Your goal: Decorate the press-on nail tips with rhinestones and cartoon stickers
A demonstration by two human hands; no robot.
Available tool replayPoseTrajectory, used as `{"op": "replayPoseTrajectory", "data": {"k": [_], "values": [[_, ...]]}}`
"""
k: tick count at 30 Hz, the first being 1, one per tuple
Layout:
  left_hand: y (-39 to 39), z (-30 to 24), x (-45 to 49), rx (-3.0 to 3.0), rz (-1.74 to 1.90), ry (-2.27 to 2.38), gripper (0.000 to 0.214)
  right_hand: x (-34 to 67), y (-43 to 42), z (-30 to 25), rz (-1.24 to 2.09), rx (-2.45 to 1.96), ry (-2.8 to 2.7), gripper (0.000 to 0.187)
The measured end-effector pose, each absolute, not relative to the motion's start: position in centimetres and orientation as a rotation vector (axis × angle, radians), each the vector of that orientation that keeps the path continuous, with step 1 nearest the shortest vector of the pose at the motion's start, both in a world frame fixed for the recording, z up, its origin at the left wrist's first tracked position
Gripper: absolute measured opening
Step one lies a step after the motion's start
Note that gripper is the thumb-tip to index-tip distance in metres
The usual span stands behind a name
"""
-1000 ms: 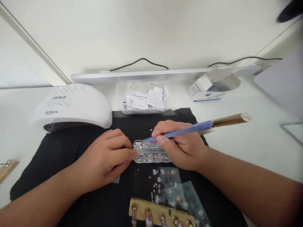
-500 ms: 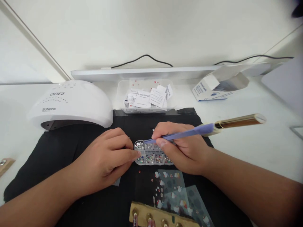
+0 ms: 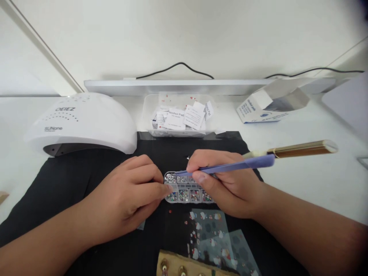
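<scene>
A small clear case of rhinestones [image 3: 184,189], split into little compartments, lies on a black mat [image 3: 86,180]. My left hand [image 3: 130,197] rests curled on the mat, its fingertips pinching the case's left end. My right hand [image 3: 227,184] is closed on a purple tool with a gold cap [image 3: 258,159], held like a pen with two fingers. The tool's thin tip sits over the upper left compartments of the case.
A white nail lamp [image 3: 82,122] stands at the back left. Behind the mat sits a clear tub of alcohol pads [image 3: 179,115], with an open cardboard box [image 3: 270,103] to the right. Sticker sheets [image 3: 212,234] and a wooden nail holder [image 3: 184,268] lie near me.
The view has tilted up a little, so everything sits lower in the picture. The tool's gold end has swung slightly right and flatter. Both hands stay on the case.
</scene>
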State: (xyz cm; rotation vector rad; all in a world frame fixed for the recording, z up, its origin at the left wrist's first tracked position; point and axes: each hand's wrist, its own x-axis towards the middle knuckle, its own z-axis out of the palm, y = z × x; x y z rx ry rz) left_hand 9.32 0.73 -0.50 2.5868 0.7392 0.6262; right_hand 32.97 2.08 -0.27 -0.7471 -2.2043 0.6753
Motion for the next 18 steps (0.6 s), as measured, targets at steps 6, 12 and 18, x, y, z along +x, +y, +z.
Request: {"op": "replayPoseTrajectory", "data": {"k": [6, 12, 18], "values": [[0.65, -0.32, 9.33, 2.570, 0.612, 0.753, 0.019, 32.94, 2.14, -0.31, 0.664, -0.733, -2.208, 0.010], [0.79, -0.31, 9.37, 2.587, 0.612, 0.743, 0.020, 32.89, 2.10, -0.39, 0.646, -0.687, -2.219, 0.010], [0.71, -0.29, 9.33, 2.594, 0.618, 0.740, 0.019, 32.94, 2.02, -0.32, 0.623, -0.694, -2.248, 0.011]]}}
